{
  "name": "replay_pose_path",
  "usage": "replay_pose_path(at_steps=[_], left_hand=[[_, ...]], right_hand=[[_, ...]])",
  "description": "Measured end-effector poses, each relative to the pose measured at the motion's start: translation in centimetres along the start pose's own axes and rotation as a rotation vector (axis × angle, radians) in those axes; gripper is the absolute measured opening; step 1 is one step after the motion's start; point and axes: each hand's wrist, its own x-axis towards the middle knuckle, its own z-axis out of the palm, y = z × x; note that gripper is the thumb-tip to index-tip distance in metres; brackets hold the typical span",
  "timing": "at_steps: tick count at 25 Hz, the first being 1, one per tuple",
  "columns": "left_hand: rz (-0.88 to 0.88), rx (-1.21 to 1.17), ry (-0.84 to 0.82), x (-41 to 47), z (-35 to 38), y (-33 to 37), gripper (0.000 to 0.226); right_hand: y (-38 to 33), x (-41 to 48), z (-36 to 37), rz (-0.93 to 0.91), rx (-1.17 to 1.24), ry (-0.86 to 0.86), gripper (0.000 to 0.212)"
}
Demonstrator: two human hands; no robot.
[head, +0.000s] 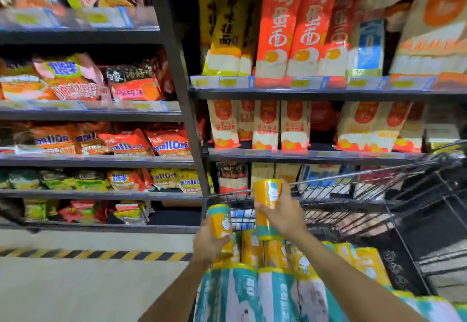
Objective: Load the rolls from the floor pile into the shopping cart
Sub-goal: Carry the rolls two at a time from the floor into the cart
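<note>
The left hand (208,243) gripped a yellow plastic-wrapped roll with a teal end band (221,220) at the far left corner of the black wire shopping cart (417,208); the right hand (283,214) clutched a second such roll (266,194) above the far rim; beneath them, upright yellow rolls (275,253) and teal-and-white packs (252,294) crowded the basket, so loading looked well advanced; the floor pile lay out of view. Orange noodle packets (171,145) on the left shelves read "110克"; tall red packs (278,23) read "鸡蛋面".
</note>
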Motion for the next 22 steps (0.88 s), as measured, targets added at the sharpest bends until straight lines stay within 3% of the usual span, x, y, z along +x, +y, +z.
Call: replay_pose_path(at_steps=[5, 10, 15, 18, 22], left_hand=[[-0.057, 0.056, -0.164, 4.0, 3.0, -3.2, 0.092], [-0.089, 0.064, -0.186, 4.8, 4.6, -4.3, 0.087], [-0.133, 0.066, -0.189, 5.5, 5.1, -5.3, 0.093], [-0.206, 0.174, -0.236, 5.4, 4.9, -4.7, 0.098], [-0.16, 0.389, -0.298, 5.0, 4.6, -4.0, 0.099]], right_hand=[[2.5, 1.9, 2.2, 0.108, 0.01, -0.033, 0.086], [4.8, 2.5, 3.3, 0.198, -0.045, -0.055, 0.096], [5.7, 3.1, 4.0, 0.201, -0.066, -0.08, 0.083], [5.8, 3.5, 4.4, 0.193, -0.078, -0.109, 0.087], [5.5, 4.0, 5.1, 0.181, -0.085, -0.129, 0.087]])
